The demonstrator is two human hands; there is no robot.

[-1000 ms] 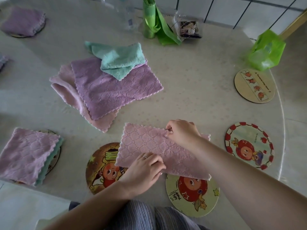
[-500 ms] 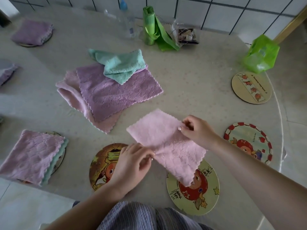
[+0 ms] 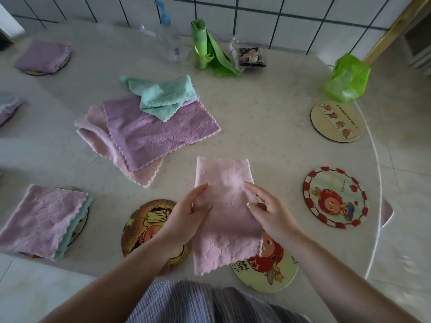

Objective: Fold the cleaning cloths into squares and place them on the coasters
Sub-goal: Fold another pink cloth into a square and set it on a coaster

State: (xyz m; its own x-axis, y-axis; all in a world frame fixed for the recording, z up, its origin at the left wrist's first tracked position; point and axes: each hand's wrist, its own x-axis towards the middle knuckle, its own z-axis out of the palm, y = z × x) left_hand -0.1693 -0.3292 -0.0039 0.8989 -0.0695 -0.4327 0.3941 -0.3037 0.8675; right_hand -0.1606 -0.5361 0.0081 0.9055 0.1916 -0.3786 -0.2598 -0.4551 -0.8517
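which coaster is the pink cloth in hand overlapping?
The yellow coaster nearest the person, printed with a red-haired cartoon figure: the pink cloth covers its upper-left part. The brown coaster lies left of the cloth; the others sit apart.

Bare table (image 3: 268,127) lies open between the loose cloth pile (image 3: 149,134) and the two right-hand coasters (image 3: 335,198), (image 3: 337,121). Along the back wall a spray bottle (image 3: 170,40), green bag roll (image 3: 201,45) and small packet (image 3: 250,57) stand close together. A green bag (image 3: 347,78) blocks the far right corner.
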